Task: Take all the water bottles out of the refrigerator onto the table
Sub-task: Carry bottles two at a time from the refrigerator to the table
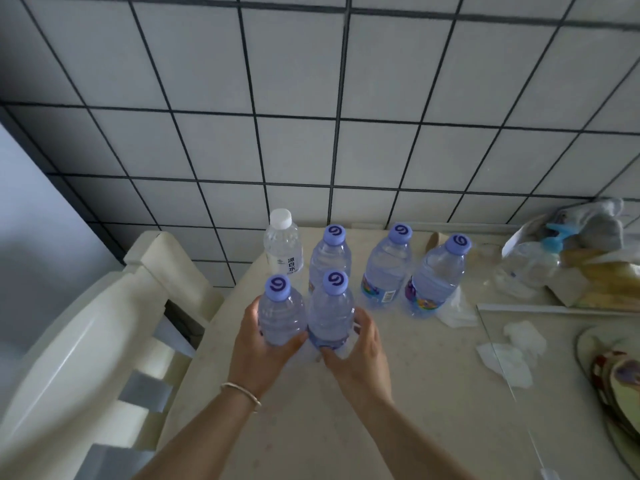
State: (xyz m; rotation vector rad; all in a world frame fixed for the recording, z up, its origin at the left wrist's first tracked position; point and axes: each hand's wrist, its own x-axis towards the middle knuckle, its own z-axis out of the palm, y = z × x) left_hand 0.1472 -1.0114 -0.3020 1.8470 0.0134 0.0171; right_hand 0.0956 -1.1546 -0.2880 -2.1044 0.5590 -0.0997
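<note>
My left hand (258, 344) wraps the left bottle (280, 313), my right hand (356, 355) cups the right bottle (330, 311), both bottles upright, caps up, side by side and touching, right in front of me over the surface (398, 410). Whether their bases already rest on it, I can't tell. Behind them, from the left: a white-capped bottle (283, 245) by the tiled wall, then three purple-capped bottles (389, 268) standing in a row, close enough to knock if I push forward. Further right lie crumpled tissues (509, 355) and a plastic bag (568, 251), well apart. I judge the next move is setting down and letting go straight back
</note>
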